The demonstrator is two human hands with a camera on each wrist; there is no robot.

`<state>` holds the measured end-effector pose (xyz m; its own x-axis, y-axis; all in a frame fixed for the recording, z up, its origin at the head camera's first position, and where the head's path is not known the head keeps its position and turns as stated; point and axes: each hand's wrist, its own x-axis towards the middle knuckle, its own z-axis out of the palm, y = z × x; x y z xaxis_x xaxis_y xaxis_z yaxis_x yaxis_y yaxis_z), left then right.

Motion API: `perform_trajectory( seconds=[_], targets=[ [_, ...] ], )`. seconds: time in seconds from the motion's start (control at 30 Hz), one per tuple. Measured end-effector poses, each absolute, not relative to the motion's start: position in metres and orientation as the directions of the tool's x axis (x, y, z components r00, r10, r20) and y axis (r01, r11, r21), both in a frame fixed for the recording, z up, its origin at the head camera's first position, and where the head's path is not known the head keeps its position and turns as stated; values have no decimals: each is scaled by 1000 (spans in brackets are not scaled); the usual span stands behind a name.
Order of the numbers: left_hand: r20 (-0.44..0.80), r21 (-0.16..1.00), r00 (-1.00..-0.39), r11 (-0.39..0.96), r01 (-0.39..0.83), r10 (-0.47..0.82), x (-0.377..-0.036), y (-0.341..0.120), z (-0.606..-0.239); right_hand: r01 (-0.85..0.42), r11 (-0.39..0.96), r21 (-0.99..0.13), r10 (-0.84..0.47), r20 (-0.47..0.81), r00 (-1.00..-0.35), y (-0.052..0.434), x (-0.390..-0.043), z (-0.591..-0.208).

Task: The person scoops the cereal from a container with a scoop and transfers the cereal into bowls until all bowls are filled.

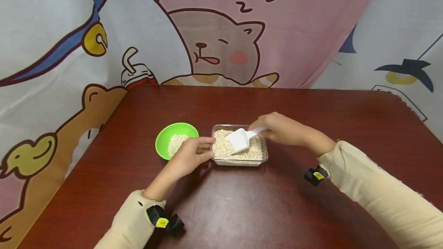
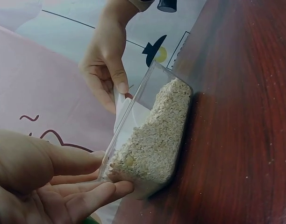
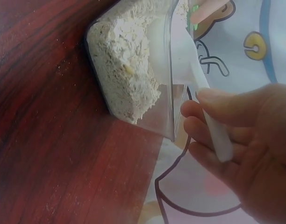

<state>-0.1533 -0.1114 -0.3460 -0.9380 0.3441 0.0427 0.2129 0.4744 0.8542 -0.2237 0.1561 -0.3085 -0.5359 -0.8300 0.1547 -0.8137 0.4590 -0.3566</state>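
Note:
My right hand grips the handle of a white plastic scoop. The scoop's bowl sits down in the rolled oats that fill a clear rectangular container. The left wrist view shows the oats banked against the wall, with the scoop partly hidden behind them. At the container's left end my left hand holds the rim and side between thumb and fingers. Just left of it stands a green bowl with a smaller heap of oats, partly covered by the left hand in the head view.
Everything stands on a dark red-brown wooden table. Tiny pale flecks dot its surface close to the container. A cloth printed with cartoon animals hangs behind the table and along its sides.

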Motion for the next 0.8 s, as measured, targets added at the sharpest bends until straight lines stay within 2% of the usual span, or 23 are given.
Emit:
perform_trajectory(
  seconds=[0.33, 0.8],
  targets=[
    [22, 862, -937, 468, 194, 348, -156, -113, -347, -786, 490, -377, -822, 101, -561, 141, -220, -315],
    [13, 855, -941, 483, 186, 339, -155, -112, -345, -812, 451, -370, -824, 177, -538, 151, -221, -324]
  ],
)
